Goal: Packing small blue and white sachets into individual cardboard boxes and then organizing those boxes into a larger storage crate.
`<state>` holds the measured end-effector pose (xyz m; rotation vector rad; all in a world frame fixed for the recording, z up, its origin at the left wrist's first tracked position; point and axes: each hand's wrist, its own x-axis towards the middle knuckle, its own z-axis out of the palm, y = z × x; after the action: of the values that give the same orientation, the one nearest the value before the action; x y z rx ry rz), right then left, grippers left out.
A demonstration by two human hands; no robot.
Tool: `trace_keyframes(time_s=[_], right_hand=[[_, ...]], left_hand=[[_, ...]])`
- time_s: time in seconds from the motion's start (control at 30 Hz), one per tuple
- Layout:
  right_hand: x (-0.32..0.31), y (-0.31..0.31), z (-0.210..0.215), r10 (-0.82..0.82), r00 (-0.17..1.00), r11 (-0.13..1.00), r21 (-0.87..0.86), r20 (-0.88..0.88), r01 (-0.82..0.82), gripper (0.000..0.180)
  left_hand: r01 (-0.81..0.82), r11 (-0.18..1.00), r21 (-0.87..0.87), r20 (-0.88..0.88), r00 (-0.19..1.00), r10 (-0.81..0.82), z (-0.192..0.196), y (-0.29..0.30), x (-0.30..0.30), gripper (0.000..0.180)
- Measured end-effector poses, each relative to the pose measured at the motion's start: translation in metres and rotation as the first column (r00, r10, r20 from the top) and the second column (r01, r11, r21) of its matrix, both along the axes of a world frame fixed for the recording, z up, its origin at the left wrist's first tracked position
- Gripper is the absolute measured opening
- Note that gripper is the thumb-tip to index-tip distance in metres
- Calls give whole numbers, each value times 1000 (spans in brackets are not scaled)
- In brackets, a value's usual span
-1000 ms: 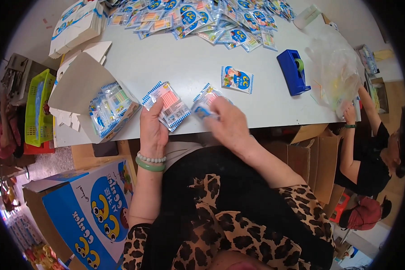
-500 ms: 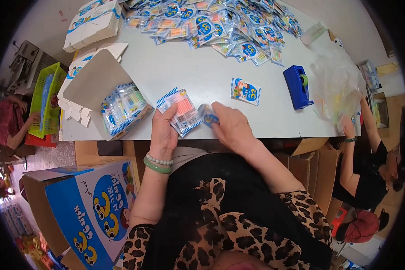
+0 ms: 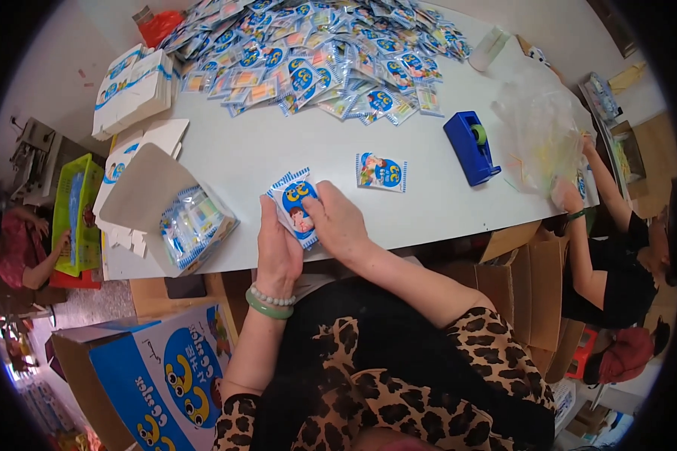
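In front of me at the table edge, my left hand (image 3: 277, 244) is closed around flat blue-and-white plastic packets (image 3: 297, 204), its thumb along their left side. A packet with a blue printed front lies on top; how many lie under it is hard to tell. My right hand (image 3: 340, 222) grips the same packets from the right, thumb on the printed front. A similar single packet (image 3: 382, 173) lies face up on the table to the right. Left of my hands stands an open white carton (image 3: 139, 197), tilted, with several packets (image 3: 192, 219) inside.
A large heap of packets (image 3: 308, 75) covers the table's far side. A blue tape dispenser (image 3: 470, 150) stands right, near a clear plastic bag (image 3: 538, 135) handled by a co-worker (image 3: 609, 255). Flattened cartons (image 3: 132, 90) are stacked left. A big printed box (image 3: 158, 376) stands below the table.
My right hand has brought its packet left onto those in my left hand; the printed front now covers the side showing orange sticks. The whole view has shifted slightly.
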<state>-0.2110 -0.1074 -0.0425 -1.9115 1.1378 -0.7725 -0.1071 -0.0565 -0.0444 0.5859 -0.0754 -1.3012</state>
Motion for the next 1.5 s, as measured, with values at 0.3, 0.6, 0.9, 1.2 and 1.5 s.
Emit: trace_keyframes(time_s=[0.3, 0.6, 0.9, 1.2, 1.5], right_hand=[[-28, -115, 9, 157, 988, 986, 47, -4, -157, 30], [-91, -247, -26, -395, 727, 900, -394, -562, 185, 42], [-56, -126, -24, 154, 919, 863, -404, -364, -304, 31], [-88, -81, 5, -152, 859, 966, -259, -490, 23, 36], [-94, -50, 16, 4, 750, 915, -300, -661, -269, 25]], left_hand=[[-8, 991, 133, 145, 989, -12, -17, 11, 19, 30], [44, 998, 47, 126, 991, -50, -38, 7, 23, 47], [66, 997, 34, 84, 994, -69, -40, 10, 26, 47], [43, 998, -51, -10, 999, -44, -51, 17, 31, 40], [58, 996, -65, -42, 997, -61, -51, 17, 31, 40]])
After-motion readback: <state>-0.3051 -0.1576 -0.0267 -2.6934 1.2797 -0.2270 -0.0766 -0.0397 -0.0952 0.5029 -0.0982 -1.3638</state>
